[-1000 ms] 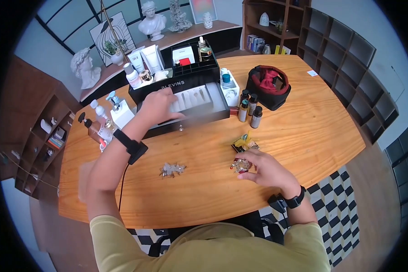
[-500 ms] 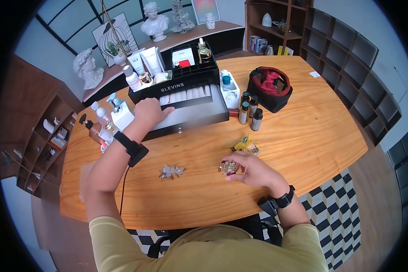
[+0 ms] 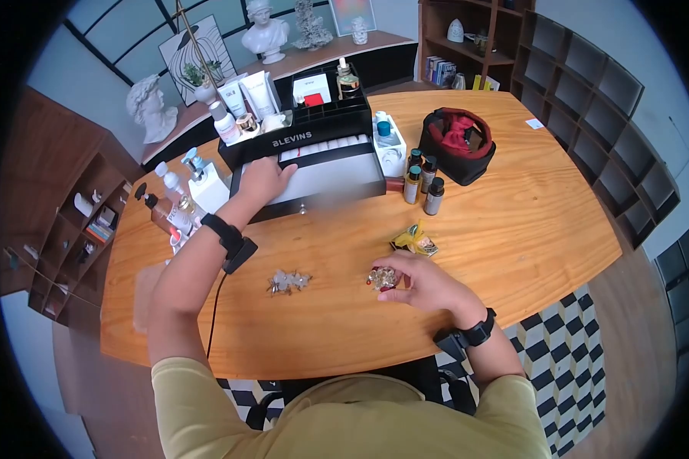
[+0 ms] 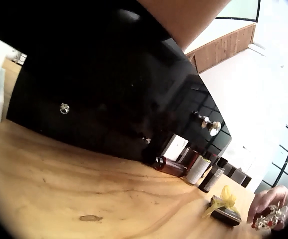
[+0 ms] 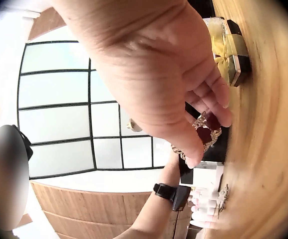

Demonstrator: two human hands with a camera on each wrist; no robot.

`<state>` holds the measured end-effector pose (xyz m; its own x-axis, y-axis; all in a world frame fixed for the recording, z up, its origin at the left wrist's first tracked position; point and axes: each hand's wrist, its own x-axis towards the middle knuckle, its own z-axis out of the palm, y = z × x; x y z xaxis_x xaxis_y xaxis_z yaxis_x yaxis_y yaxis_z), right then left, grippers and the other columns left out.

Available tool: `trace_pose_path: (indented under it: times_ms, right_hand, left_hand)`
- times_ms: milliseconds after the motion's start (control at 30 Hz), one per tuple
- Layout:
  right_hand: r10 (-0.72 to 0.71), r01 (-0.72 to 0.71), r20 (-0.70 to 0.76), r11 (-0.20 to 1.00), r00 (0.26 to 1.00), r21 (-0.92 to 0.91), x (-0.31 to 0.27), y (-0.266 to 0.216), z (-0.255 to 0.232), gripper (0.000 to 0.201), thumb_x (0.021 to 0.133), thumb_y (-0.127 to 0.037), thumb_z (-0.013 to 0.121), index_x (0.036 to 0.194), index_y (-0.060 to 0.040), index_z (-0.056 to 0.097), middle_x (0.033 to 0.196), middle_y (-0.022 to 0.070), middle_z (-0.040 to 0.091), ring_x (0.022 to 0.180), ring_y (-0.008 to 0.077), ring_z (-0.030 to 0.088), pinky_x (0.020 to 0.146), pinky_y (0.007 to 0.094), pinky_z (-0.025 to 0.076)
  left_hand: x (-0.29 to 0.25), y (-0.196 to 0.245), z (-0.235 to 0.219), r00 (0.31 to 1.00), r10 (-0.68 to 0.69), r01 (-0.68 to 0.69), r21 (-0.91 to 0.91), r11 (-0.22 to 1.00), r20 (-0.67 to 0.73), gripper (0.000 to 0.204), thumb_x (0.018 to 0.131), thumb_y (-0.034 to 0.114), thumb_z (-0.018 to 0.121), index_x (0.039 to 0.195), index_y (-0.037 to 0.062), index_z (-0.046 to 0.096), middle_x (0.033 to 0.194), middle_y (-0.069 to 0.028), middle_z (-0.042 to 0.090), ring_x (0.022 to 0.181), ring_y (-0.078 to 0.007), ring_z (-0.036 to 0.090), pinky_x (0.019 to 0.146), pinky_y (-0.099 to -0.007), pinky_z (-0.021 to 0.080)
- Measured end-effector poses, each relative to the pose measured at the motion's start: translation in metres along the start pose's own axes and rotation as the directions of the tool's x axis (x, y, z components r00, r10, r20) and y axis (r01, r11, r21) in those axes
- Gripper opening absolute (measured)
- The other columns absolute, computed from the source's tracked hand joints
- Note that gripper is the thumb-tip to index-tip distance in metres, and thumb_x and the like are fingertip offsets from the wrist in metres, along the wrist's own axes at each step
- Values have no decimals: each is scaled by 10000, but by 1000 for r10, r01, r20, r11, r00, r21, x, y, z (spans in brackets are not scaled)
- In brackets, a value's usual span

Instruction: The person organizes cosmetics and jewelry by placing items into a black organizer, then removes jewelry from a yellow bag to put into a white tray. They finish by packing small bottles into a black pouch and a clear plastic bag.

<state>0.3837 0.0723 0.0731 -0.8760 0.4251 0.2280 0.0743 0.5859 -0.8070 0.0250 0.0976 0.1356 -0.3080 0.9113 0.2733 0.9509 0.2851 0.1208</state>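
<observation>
My left hand reaches into the left side of the pulled-out drawer of a black organizer marked BLEVINS, thumb stretched out. Behind it, a black insert with a row of pale rolls shows partly under the organizer's top. My right hand pinches gold-toned jewelry with dark red stones between thumb and fingers, low over the table. Just beyond that hand lies a small dark box with a yellow ribbon. A cluster of small silvery-white ornaments rests on the table between my arms.
Small dark bottles stand right of the drawer, near a black and red bag. Pump bottles and a white tissue box stand at left. Tubes and bottles fill the organizer's top. The wooden table has a curved outline.
The insert with the pale rolls has slid back under the organizer's top, baring the drawer's grey bottom. My left hand drew left, then reached in deeper. My right hand moved left with the jewelry.
</observation>
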Motion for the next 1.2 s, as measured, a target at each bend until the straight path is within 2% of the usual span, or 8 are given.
trace_pose_path:
  times_ms: [100,233,367,533,633,867,1033,1200]
  right_hand:
    - [33,-34,53,999,998,26,8,-12,-4,476,756,-192,784,1163,-53,578,964,128,594,826,266,608,721,339,493]
    - [-36,43,57,992,998,-119,37,-39,-31,490,730,-193,795,1148,-54,581,1005,153,613,883,311,612,741,353,501]
    - [-272,220,-116,915,955,-339,93,-46,-63,452,753,-169,783,1141,-50,585,970,95,617,810,203,589,702,300,493]
    - [-131,97,-33,861,991,-500,170,-34,-87,458,730,-131,773,1139,-43,587,988,122,647,878,254,622,800,324,491]
    - [25,3,37,795,999,-607,198,-14,-85,458,715,-134,785,1126,-51,601,990,133,657,915,266,629,812,331,489]
    - [120,-13,114,744,986,-668,214,-21,-82,468,703,-136,794,1127,-66,606,1014,125,670,934,275,632,819,332,488]
    - [93,48,169,731,981,-680,222,-28,-75,448,692,-168,800,1091,-64,625,987,137,672,912,293,635,813,345,488]
    - [-55,187,226,762,972,-620,250,-46,-51,437,700,-197,792,1085,-67,631,977,132,676,901,295,639,814,350,490]
  left_hand:
    - [-7,-1,-15,1000,18,-18,27,999,-4,438,843,444,631,731,21,631,701,-182,645,709,-353,650,662,-428,517]
    - [-50,11,-50,963,75,-119,-160,980,-258,307,863,307,642,708,46,593,608,-130,614,620,-332,632,561,-417,487]
    - [-116,7,-48,989,95,-130,-343,930,-115,225,858,192,665,755,10,580,599,-116,585,526,-250,571,503,-322,436]
    - [-164,-30,-17,993,67,-19,-438,899,93,148,841,133,671,803,6,605,631,-100,607,556,-240,568,542,-319,448]
    - [-179,-48,-6,990,42,25,-447,894,138,150,798,146,688,846,20,622,751,-143,630,736,-314,620,665,-382,482]
    - [-190,-54,1,919,363,-256,-471,844,151,395,742,164,756,1074,25,596,1043,-157,598,981,-316,576,828,-373,474]
    - [-190,-50,23,899,430,-355,-432,829,86,508,694,254,803,1112,45,601,1050,-142,578,977,-311,564,848,-360,475]
    - [-187,-49,21,905,344,-159,-553,818,249,507,695,242,812,1119,55,606,1026,-122,574,950,-271,574,801,-341,491]
